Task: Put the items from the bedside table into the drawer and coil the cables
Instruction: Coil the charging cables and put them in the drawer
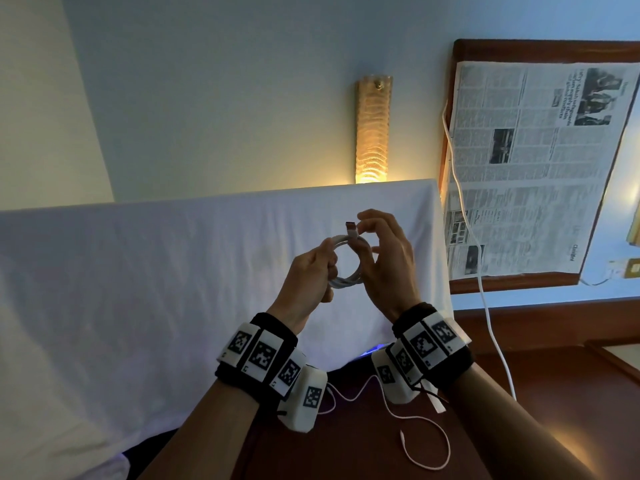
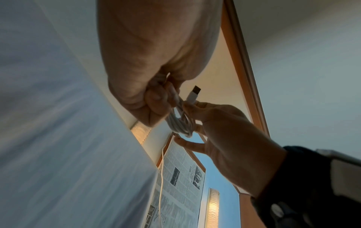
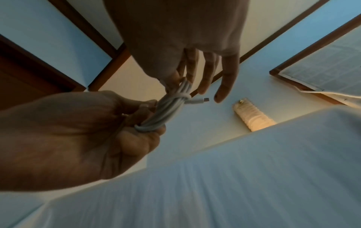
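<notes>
A white cable (image 1: pixel 346 281) wound into a small round coil hangs in the air in front of the white sheet. My left hand (image 1: pixel 327 268) grips the coil's left side in a fist. My right hand (image 1: pixel 362 231) pinches the cable just below its USB plug (image 1: pixel 350 226), which sticks up above the coil. In the left wrist view the coil (image 2: pixel 179 123) and plug (image 2: pixel 193 94) sit between both hands. The right wrist view shows the bundle (image 3: pixel 170 108) with a small connector (image 3: pixel 203 100) poking out. A thin white cable (image 1: pixel 426 441) lies loose on the dark wooden bedside table (image 1: pixel 519 393).
A thicker white cable (image 1: pixel 464 202) runs down across a wooden-framed panel lined with newspaper (image 1: pixel 519 168) at the right. A lit wall lamp (image 1: pixel 372 133) stands behind the sheet-covered surface (image 1: pixel 138 271). No drawer front shows in these views.
</notes>
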